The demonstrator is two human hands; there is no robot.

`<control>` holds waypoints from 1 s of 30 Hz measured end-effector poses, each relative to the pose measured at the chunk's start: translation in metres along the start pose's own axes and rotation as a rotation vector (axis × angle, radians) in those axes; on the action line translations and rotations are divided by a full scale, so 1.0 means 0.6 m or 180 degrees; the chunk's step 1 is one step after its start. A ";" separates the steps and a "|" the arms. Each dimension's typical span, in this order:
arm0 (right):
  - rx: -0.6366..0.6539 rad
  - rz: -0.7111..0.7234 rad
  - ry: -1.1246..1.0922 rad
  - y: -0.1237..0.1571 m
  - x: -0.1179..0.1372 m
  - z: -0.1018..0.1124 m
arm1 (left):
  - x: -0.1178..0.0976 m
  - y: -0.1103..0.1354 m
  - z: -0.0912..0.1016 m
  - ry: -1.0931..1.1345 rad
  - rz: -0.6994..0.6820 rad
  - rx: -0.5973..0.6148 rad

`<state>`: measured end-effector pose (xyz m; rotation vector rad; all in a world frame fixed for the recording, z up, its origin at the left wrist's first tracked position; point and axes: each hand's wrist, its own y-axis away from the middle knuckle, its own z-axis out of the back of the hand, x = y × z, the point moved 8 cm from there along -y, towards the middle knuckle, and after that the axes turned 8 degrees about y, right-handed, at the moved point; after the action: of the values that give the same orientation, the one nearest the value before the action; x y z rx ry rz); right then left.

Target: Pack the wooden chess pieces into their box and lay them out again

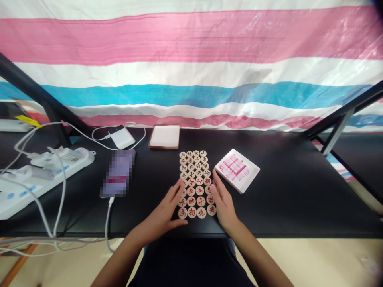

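1. Xiangqi pieces (194,183): round wooden discs, lying flat on the table in a tight block four across, red characters on the near rows, dark on the far rows.
2. Left hand (161,211): open, fingers spread, gripping nothing; fingertips at the block's left side, thumb beside its near corner.
3. Right hand (224,203): open, fingers slightly curved, gripping nothing; fingertips at the block's right side.
4. Black table (269,199): bears all items below.
5. Printed pack (237,170): white square with a pink grid, tilted, just right of the block.
6. Phone (117,173): screen blurred, left of the block, with a white cable attached.
7. Power strip (48,179): white, at far left, several plugs inserted.
8. Tray (164,136): white with a brown rim, beyond the block.
9. Power bank (121,136): white, cabled, left of the tray.
10. Tarpaulin (191,79): pink, white and blue stripes, hanging behind the table.
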<state>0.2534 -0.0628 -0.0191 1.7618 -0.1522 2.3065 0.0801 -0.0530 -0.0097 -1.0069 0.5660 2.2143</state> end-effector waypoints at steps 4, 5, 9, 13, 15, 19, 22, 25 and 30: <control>0.0009 0.0041 -0.0201 -0.001 0.005 -0.012 | -0.002 0.001 0.000 0.0052 -0.0064 0.0023; 0.0029 0.0023 -0.0274 -0.001 0.005 -0.014 | 0.000 0.002 0.002 0.0103 -0.0049 0.0017; -0.0046 -0.0085 -0.0472 -0.008 0.007 -0.010 | 0.009 0.001 0.010 0.0458 0.0142 -0.0133; -0.0246 -0.0220 -0.0387 -0.023 0.004 0.002 | 0.010 -0.010 0.019 0.0910 0.0216 -0.0501; -0.0261 -0.0255 -0.0319 -0.033 0.004 0.004 | 0.016 -0.021 0.023 0.1108 0.0258 -0.0642; -0.0256 -0.0247 -0.0110 -0.056 0.007 0.005 | 0.045 -0.058 0.040 0.1340 0.0297 -0.0824; -0.0273 -0.0248 -0.0015 -0.078 0.010 0.003 | 0.072 -0.097 0.068 0.1529 0.0310 -0.1095; -0.0286 -0.0279 -0.0027 -0.097 0.013 -0.002 | 0.088 -0.133 0.086 0.1667 0.0420 -0.1334; -0.0239 -0.0293 -0.0311 -0.108 0.013 -0.014 | 0.075 -0.164 0.087 0.1740 0.0420 -0.1544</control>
<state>0.2596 0.0026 -0.0178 1.8056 -0.1685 2.1246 0.0992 0.0646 -0.0245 -1.9065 0.3270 2.2355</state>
